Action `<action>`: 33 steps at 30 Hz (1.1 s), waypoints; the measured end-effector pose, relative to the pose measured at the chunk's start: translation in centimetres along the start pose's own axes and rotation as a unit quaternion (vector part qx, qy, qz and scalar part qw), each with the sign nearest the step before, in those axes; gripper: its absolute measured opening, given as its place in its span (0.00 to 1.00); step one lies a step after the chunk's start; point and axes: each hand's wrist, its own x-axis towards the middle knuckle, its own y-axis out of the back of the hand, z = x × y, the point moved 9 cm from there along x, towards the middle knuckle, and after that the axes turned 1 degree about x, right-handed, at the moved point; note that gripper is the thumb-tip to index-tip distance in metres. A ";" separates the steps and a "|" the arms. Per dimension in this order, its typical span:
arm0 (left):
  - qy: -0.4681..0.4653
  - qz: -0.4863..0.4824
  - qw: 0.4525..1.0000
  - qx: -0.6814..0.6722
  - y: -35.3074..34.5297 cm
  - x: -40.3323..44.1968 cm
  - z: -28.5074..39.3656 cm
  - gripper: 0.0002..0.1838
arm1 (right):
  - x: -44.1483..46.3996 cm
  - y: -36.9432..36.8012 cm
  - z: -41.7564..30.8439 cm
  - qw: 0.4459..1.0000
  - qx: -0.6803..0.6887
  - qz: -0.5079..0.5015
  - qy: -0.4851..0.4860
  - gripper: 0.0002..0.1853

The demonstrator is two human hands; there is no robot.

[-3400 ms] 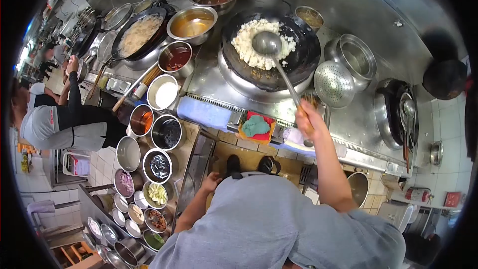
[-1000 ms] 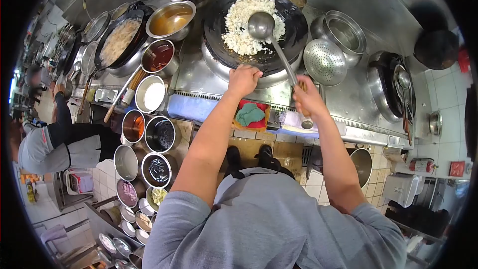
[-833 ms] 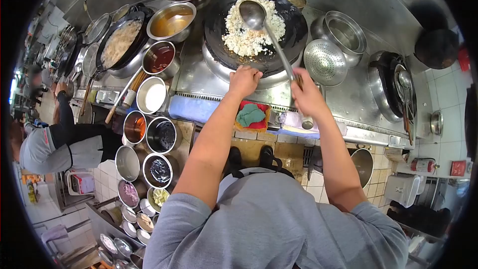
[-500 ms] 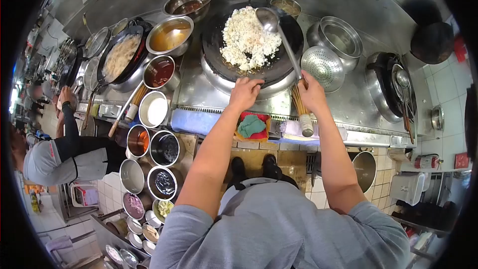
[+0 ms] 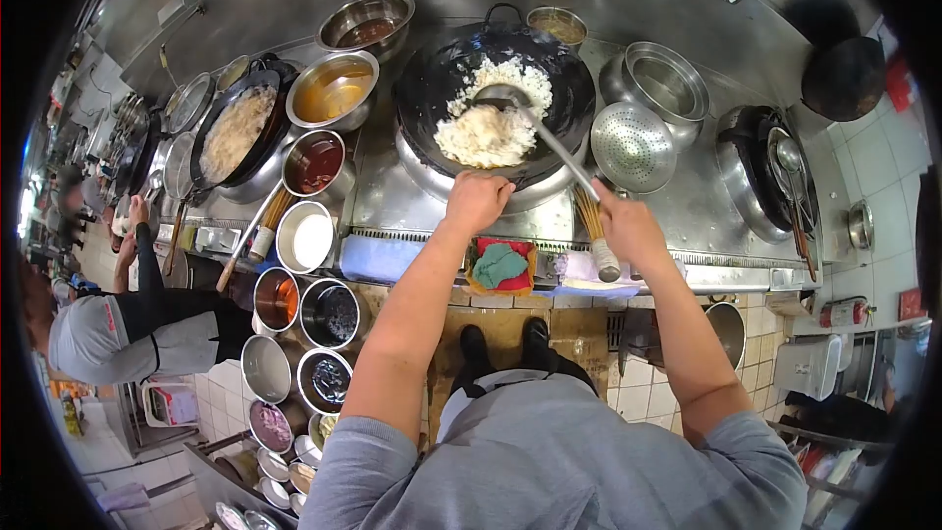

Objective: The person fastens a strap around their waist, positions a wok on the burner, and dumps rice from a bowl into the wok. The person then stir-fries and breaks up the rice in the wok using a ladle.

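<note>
A black wok (image 5: 417,88) sits on the burner at the centre, holding a mass of white rice (image 5: 491,142), part of it blurred near the front. My left hand (image 5: 478,200) is closed on the wok's near rim. My right hand (image 5: 628,226) grips the handle end of a ladle (image 5: 564,152), whose bowl lies in the rice. A bamboo brush (image 5: 592,226) rests beside my right hand. Below my left hand, a green cloth (image 5: 498,266) lies on a red one at the counter's edge.
Steel bowls of liquid (image 5: 334,88) and several sauce pots (image 5: 313,162) stand left of the wok. Right of it are a perforated strainer (image 5: 633,147) and a steel pot (image 5: 667,83). Farther left, a co-worker (image 5: 93,329) stands near a second wok (image 5: 235,132).
My left hand has come up from my side to the wok rim. The ladle has moved about through the rice, which has shifted and piled toward the front. The view has tilted slightly.
</note>
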 end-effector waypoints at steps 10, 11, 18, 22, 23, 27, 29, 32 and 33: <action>-0.039 0.009 0.993 -0.114 -1.0 1.0 0.7 0.18 | -4.3 0.3 -2.5 0.984 0.142 0.037 0.099 0.30; 0.022 -0.042 0.993 -0.105 -2.0 1.6 0.2 0.18 | -6.6 2.2 -2.7 0.988 0.124 0.050 0.084 0.30; -0.083 0.068 0.989 -0.104 10.2 -3.4 10.8 0.13 | -20.9 19.0 -1.5 0.993 0.027 -0.109 0.037 0.30; -0.159 0.146 0.972 -0.098 10.3 -1.6 10.8 0.16 | -14.1 14.6 -3.0 0.993 -0.020 -0.056 0.099 0.29; -0.123 0.127 0.980 -0.091 6.7 -1.6 9.1 0.15 | -11.4 11.8 -3.5 0.992 -0.001 -0.011 0.123 0.28; -0.062 0.057 0.994 -0.074 -2.6 -6.1 6.7 0.16 | -5.9 4.9 -5.3 0.999 -0.025 0.027 0.033 0.28; -0.059 -0.013 0.992 -0.115 -2.7 -9.8 8.3 0.15 | -6.7 5.4 -6.4 0.991 0.001 0.108 0.076 0.27; -0.089 0.014 0.993 -0.071 3.2 -7.7 10.2 0.16 | -8.8 6.2 -5.9 0.989 0.018 0.105 0.102 0.27; -0.078 0.026 0.996 -0.026 4.4 -5.3 9.5 0.18 | -10.0 6.9 -5.6 0.990 0.019 0.099 0.099 0.27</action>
